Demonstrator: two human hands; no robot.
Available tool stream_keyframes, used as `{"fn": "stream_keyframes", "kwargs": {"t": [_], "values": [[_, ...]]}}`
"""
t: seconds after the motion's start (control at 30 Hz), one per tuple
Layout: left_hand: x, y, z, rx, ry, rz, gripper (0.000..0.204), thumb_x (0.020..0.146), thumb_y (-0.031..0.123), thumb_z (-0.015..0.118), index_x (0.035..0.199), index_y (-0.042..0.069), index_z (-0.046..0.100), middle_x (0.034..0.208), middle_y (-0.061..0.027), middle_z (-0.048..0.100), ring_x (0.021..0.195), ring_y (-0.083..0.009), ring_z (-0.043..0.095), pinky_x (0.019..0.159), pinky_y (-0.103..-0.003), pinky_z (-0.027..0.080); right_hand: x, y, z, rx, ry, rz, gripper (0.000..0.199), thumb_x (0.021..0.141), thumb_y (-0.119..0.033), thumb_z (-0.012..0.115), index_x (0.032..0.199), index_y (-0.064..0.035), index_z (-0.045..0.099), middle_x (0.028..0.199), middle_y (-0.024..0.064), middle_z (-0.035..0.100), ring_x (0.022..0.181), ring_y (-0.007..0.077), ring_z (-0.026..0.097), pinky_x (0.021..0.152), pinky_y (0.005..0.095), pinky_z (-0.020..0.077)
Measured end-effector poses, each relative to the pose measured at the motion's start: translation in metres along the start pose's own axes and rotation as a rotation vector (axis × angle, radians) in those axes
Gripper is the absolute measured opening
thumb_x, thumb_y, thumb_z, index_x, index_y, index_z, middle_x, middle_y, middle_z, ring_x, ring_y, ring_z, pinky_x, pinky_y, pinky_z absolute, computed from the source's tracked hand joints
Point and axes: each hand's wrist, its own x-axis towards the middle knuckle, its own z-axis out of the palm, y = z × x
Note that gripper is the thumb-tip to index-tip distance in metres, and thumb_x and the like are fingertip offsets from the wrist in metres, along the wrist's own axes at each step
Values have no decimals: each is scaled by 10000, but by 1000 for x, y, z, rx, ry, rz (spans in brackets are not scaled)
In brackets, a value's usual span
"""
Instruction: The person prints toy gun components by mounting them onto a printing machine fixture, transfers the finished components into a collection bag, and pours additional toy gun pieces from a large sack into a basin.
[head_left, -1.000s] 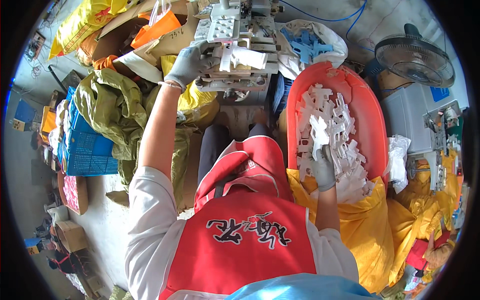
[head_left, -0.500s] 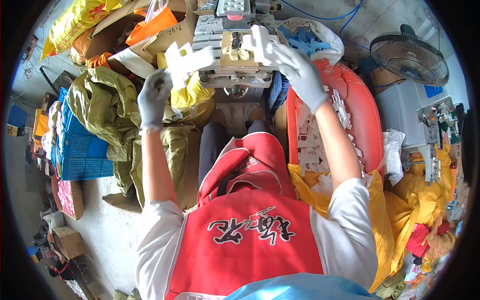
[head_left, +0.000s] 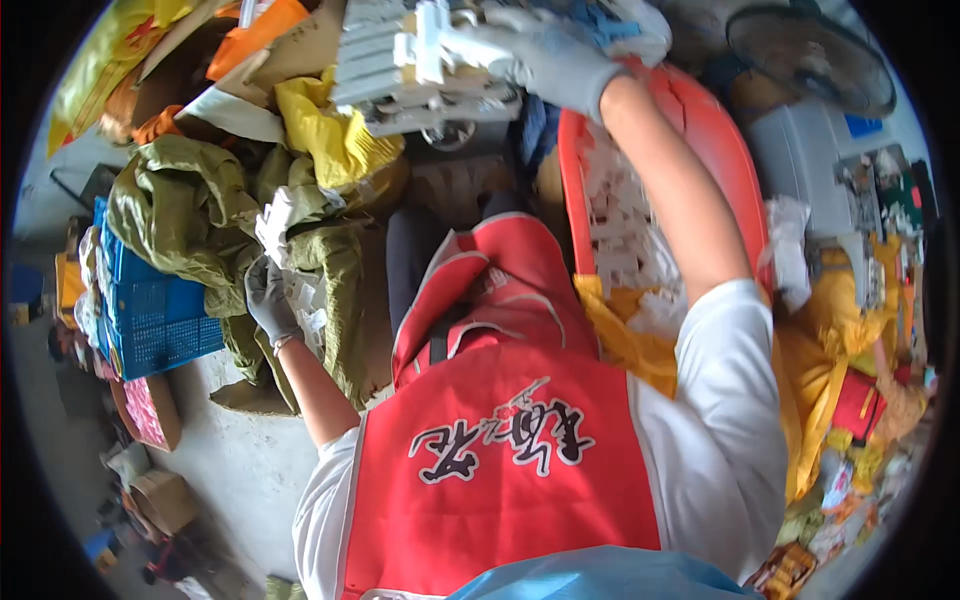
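My left hand (head_left: pixel 270 300), in a grey glove, is closed at the lower end of a white moulded plastic part (head_left: pixel 274 228). It is over the open mouth of an olive woven sack (head_left: pixel 185 205), where more white pieces show. My right hand (head_left: pixel 560 62), also gloved, reaches to the bench machine (head_left: pixel 375 70) with its fingers on another white moulded plastic part (head_left: pixel 432 42). That part stands over the machine's fixture; motion blur hides the exact contact.
A red tub (head_left: pixel 720 170) of white parts stands to my right, with a yellow sack (head_left: pixel 640 340) at its near edge. A blue crate (head_left: pixel 165 310) and a yellow bag (head_left: pixel 345 140) are on the left. A black fan (head_left: pixel 810 60) stands far right.
My left hand has come down and left from beside the machine to the olive sack, with the white part. My right hand has shifted left and up over the fixture. The view has tilted slightly.
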Motion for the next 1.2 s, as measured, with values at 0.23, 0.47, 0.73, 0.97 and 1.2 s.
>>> {"fn": "stream_keyframes", "kwargs": {"t": [0.23,0.47,0.73,0.97,1.2], "values": [[-13,-54,-51,230,44,46,359,894,226,611,1150,-25,595,1147,-98,617,1031,-197,561,921,-301,419,-177,36,47,388,-183,538,379,913,-265,511,1248,-89,540,1216,154,568,1111,329,543,968,388,422],[-12,-80,-59,396,97,-91,326,919,228,578,1132,-17,610,1119,-87,631,1001,-182,571,910,-296,438,-332,-2,185,583,-645,1125,582,845,-345,601,1352,-115,434,1289,200,524,1179,352,514,969,408,429],[-19,-15,45,90,-288,-26,276,928,167,559,1136,-5,618,1090,-50,648,968,-120,569,882,-252,432,-346,5,220,1313,-280,1297,555,859,-324,580,1369,-202,400,1221,86,546,983,260,605,779,363,532],[-23,-14,51,27,-284,-89,270,937,147,540,1128,-29,614,1079,-58,651,959,-122,588,872,-261,455,-351,-12,147,1579,-398,1139,478,925,-188,474,1387,-104,388,1004,2,567,832,91,539,697,240,473],[-16,3,64,194,-273,167,204,900,124,573,1047,4,649,1009,-86,678,909,-159,622,834,-274,465,-376,-52,146,1586,-201,1345,481,880,-68,558,1347,-69,442,1042,5,557,893,75,504,727,231,456]]}}
